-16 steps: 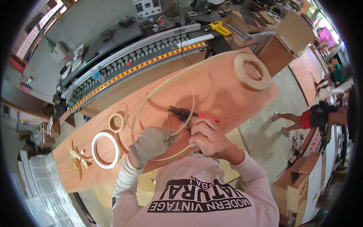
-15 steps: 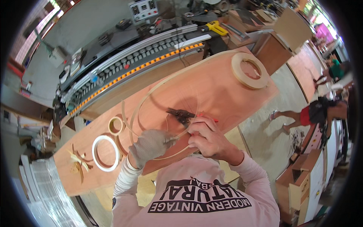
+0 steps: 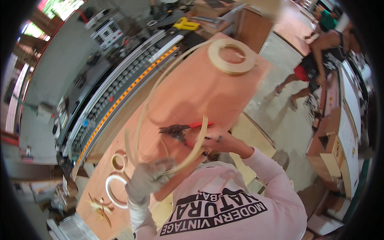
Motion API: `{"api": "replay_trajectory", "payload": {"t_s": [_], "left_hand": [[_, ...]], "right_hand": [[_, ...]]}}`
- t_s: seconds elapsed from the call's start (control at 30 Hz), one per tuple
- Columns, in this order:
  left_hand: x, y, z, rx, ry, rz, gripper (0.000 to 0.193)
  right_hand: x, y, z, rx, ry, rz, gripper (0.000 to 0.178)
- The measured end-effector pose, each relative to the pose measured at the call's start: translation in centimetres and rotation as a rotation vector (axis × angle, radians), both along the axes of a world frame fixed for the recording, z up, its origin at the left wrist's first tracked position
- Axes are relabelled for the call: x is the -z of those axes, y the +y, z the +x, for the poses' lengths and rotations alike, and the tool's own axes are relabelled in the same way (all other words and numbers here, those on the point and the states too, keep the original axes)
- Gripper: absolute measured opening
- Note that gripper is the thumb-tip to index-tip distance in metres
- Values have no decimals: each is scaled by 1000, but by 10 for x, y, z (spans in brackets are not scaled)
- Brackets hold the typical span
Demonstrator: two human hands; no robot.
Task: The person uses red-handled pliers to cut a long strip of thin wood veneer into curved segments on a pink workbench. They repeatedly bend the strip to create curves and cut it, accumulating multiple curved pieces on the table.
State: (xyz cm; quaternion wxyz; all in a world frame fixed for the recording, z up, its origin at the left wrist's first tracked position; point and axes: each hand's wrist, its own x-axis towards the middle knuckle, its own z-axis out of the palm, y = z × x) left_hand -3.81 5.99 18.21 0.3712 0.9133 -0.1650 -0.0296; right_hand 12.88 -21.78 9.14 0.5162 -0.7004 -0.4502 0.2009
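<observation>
My left hand [image 3: 149, 179], in a grey work glove, is closed around a thin pale strip of edge banding [image 3: 196, 150]. One length of the strip curves up from the glove to a free end in front of my right hand [image 3: 226, 141]. Another length runs in a long arc [image 3: 154, 86] along the far side of the board. My bare right hand grips red-handled snips [image 3: 178, 130]; their dark jaws point left over the board. The snips' handles are spread apart, and the strip partly hides my right fingers.
The plywood board [image 3: 240, 100] bears a large cream roll [image 3: 214, 54], a small roll [image 3: 114, 162], a white ring [image 3: 108, 188] and strip scraps [image 3: 106, 218]. Beyond lies a machine with a roller track [image 3: 114, 86] and a yellow-handled tool [image 3: 186, 25]. A person [image 3: 308, 64] walks at right.
My view has turned. My hands have moved apart, and the strip's end now stands up free between them. The snips' handles have spread wider.
</observation>
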Motion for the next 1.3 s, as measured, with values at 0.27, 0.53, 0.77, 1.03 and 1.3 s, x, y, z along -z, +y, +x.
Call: {"api": "replay_trajectory", "payload": {"t_s": [0.27,0.53,0.77,1.03,1.3], "left_hand": [[-40,-22,-10,-116,1025,151,21],[-5,-13,-16,-87,1033,174,26],[-19,-25,-23,-185,1028,257,22],[-30,0,-38,-325,91,460,51],[-33,-74,-36,-1354,-601,119,64]], "right_hand": [[21,-11,12,-338,755,-169,23],[17,-29,-34,-493,703,-308,42],[-8,-30,-41,-755,186,-166,34],[-63,-11,-32,-368,338,-97,17],[-67,32,-20,-366,821,166,26]]}}
